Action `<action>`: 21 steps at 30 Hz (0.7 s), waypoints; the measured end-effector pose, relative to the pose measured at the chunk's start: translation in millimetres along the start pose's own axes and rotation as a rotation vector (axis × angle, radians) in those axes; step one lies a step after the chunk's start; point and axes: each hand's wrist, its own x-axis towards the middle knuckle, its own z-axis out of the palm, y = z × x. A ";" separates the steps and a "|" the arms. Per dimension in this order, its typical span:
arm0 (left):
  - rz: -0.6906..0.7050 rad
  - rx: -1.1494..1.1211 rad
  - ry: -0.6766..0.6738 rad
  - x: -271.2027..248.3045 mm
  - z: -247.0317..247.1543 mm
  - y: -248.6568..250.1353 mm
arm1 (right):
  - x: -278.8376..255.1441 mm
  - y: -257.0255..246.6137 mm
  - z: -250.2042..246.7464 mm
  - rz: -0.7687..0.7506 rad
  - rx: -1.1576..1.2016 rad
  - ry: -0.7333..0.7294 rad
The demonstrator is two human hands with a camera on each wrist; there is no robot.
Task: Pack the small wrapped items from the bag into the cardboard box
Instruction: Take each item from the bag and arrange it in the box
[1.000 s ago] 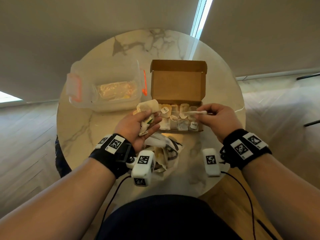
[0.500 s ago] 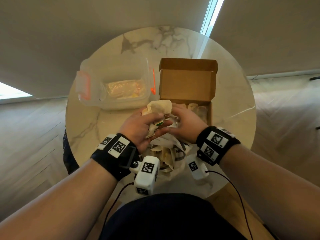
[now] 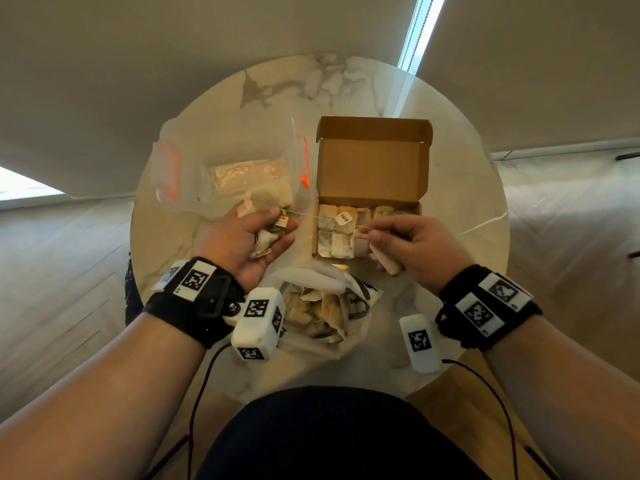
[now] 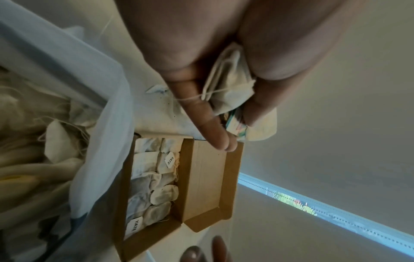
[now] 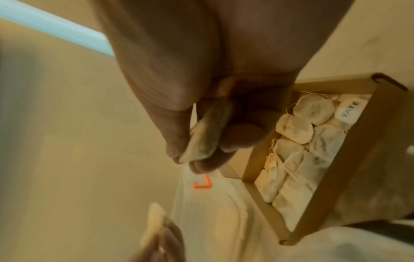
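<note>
Nearest, bag (image 3: 349, 341): lies open on the round table (image 3: 460, 188), wrapped items inside.
Left hand (image 3: 247, 237): fingers curled round a bundle of wrapped items (image 3: 265, 242), left of the box.
Right hand (image 3: 414, 247): pinches one wrapped item (image 3: 386, 261) over the box's near edge; its string runs taut to the left hand.
Cardboard box (image 3: 372, 161): lid upright, two rows of items (image 3: 341, 237) packed.
Farther, clear container (image 3: 228, 168): left of the box.
</note>
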 end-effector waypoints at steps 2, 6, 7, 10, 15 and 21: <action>0.002 0.032 0.013 -0.3 2.7 -5.5 | -3.3 -2.6 -5.7 0.050 0.198 -0.007; -0.023 0.042 0.017 -0.7 10.1 -17.5 | 0.2 0.4 -19.4 0.187 0.433 -0.083; -0.032 0.037 0.009 -1.7 12.2 -19.7 | 2.4 3.1 -21.1 0.184 0.401 -0.064; -0.050 0.057 -0.027 -6.8 20.2 -25.8 | 6.3 9.0 -20.2 0.160 0.284 0.097; -0.072 0.125 -0.058 -14.7 40.0 -40.9 | 7.8 0.3 0.1 0.109 0.140 0.219; -0.036 0.159 -0.029 -12.8 56.5 -53.7 | 3.2 -15.8 23.2 0.074 0.249 0.121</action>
